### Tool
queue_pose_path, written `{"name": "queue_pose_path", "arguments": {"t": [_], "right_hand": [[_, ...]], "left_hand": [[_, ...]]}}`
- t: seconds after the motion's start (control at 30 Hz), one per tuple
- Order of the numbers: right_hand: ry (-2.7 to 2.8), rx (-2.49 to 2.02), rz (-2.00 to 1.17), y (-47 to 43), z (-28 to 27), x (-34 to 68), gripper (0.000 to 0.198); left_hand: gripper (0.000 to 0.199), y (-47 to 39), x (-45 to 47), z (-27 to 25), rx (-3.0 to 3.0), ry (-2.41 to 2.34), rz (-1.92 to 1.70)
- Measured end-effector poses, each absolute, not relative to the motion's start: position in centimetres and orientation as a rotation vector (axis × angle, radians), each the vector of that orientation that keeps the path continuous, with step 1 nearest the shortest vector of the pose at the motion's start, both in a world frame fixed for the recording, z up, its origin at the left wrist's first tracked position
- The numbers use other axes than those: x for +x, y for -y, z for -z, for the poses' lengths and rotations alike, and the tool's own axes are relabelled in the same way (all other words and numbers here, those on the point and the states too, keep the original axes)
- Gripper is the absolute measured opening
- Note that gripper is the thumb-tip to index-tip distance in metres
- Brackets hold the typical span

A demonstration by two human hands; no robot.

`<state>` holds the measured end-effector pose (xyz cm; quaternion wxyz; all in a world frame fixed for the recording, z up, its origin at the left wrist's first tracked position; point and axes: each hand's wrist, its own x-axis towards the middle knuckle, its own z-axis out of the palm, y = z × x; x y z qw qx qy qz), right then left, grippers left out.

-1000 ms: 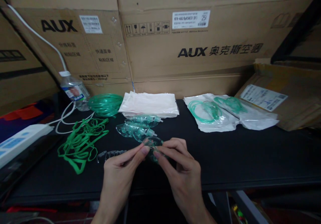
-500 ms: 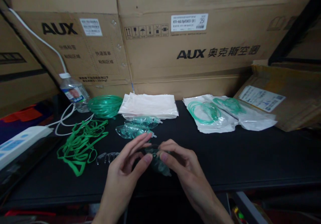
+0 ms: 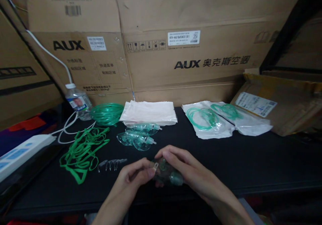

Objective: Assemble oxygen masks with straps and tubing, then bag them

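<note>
A green-tinted clear oxygen mask [image 3: 164, 171] is in my right hand [image 3: 184, 164], whose fingers curl over its top and side. My left hand [image 3: 142, 173] is closed at the mask's left edge, with a small pale strip [image 3: 156, 166] that has a slot in its end pinched between thumb and finger. The strip looks like a nose clip and lies against the mask. Several more clear green masks [image 3: 141, 139] lie just beyond my hands. To the left are several small shiny curved strips [image 3: 112, 165] and a tangle of green elastic straps [image 3: 82, 151].
Along the back of the black table [image 3: 226, 158] stand a coil of green tubing [image 3: 107, 114], a stack of white bags [image 3: 149, 113] and packed mask sets [image 3: 208, 121]. At left are a plastic bottle [image 3: 79, 102] and a power strip [image 3: 22, 151]. Cardboard boxes [image 3: 151, 74] wall the back.
The view has tilted up a little. My left hand has closed into a pinch with the pale strip now showing. The mask has turned, and my right hand has shifted over its top.
</note>
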<state>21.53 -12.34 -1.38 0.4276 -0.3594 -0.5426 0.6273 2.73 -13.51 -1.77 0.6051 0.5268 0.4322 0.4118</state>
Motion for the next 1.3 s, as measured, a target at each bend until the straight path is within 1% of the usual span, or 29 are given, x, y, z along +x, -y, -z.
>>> {"name": "queue_pose_path", "arguments": {"t": [0.07,0.13,0.17,0.27,0.3,0.37,0.43,0.5,0.63,0.77,0.87,1.03,1.13,1.2,1.3], "right_hand": [[1.563,-0.955,-1.379,11.2,0.0,22.0,0.044],[1.794,-0.970,-1.300,10.0,-1.8,22.4,0.049],[1.906,-0.973,-1.296,9.6,-2.7,22.6,0.049],[2.149,-0.994,-1.245,9.2,-4.1,22.6,0.040],[2.179,-1.010,-1.184,9.4,-4.0,22.6,0.042],[2.175,-1.024,-1.034,10.0,-3.2,22.5,0.048],[2.140,-0.976,-0.967,10.8,-1.6,22.5,0.042],[2.116,-0.866,-0.953,11.5,0.0,22.7,0.038],[2.029,-0.831,-0.932,12.6,2.3,22.9,0.042],[1.981,-0.825,-0.939,12.9,3.2,23.0,0.042],[1.883,-0.838,-0.894,12.8,3.6,23.0,0.040],[1.875,-0.897,-0.834,12.9,4.4,23.2,0.037],[1.875,-0.966,-0.792,13.0,4.8,23.4,0.036],[1.851,-0.982,-0.778,13.0,4.9,23.5,0.034],[1.806,-1.001,-0.781,12.9,5.0,23.6,0.031]], "left_hand": [[0.027,13.5,2.9,1.9,1.104,-1.014,-1.041],[0.028,13.4,3.0,2.2,1.042,-1.025,-1.144],[0.029,13.3,3.0,2.3,1.023,-1.028,-1.185],[0.028,13.0,2.8,2.7,0.977,-1.016,-1.247],[0.029,12.9,2.8,2.7,0.962,-1.007,-1.248],[0.030,13.0,2.7,2.7,0.942,-0.995,-1.225],[0.032,13.2,2.6,2.6,0.946,-0.985,-1.172],[0.034,13.5,2.6,2.5,0.973,-0.976,-1.121],[0.044,13.4,2.5,2.8,1.045,-1.019,-1.050],[0.054,12.9,2.4,3.0,1.170,-1.055,-0.966],[0.056,12.9,2.5,2.7,1.230,-1.101,-0.959],[0.049,13.2,2.8,2.9,1.337,-1.122,-0.926],[0.049,13.4,2.6,3.2,1.445,-1.145,-0.893],[0.047,13.4,1.8,3.1,1.592,-1.247,-0.904],[0.039,13.0,-1.2,2.3,1.902,-1.490,-1.019]]}}
